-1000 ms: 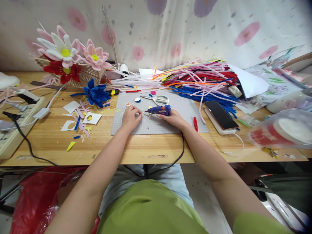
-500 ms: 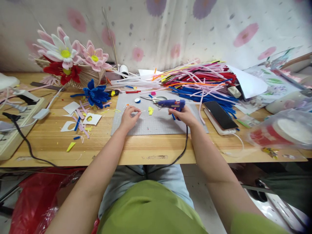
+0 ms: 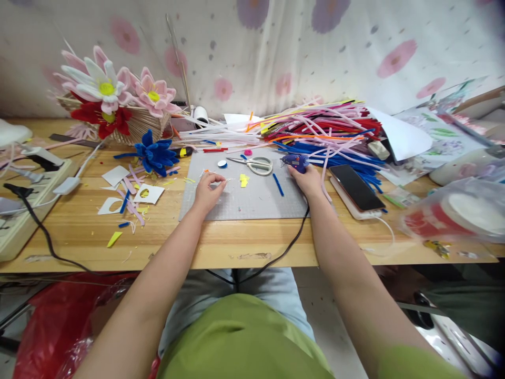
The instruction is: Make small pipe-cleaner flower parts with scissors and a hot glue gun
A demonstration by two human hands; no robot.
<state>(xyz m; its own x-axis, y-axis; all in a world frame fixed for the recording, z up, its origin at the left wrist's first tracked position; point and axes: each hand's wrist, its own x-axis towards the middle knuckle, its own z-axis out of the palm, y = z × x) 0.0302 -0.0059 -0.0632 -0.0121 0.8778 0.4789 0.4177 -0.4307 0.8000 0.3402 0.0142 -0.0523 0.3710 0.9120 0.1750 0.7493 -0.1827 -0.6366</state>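
Grip of right hand (image 3: 308, 180) clasped around blue glue gun (image 3: 298, 162), left hand (image 3: 209, 190) pinched on pale strand (image 3: 229, 180)

Cutting mat (image 3: 256, 208): on the table (image 3: 158, 250) before us, between the power strip (image 3: 43, 205) on our left and the phone (image 3: 356, 187) on our right.
Left hand (image 3: 209, 192): above the mat's left part.
Right hand (image 3: 306, 181): at the mat's right part, around the glue gun (image 3: 296, 162).
Scissors (image 3: 249, 160): on the mat's far half, beyond and between our hands.
Pipe cleaners (image 3: 327, 123): heaped behind the mat.
Paper scraps (image 3: 149, 193): left of the mat, nearer us than the flowers (image 3: 106, 87).
Cup (image 3: 450, 213): right of the phone.
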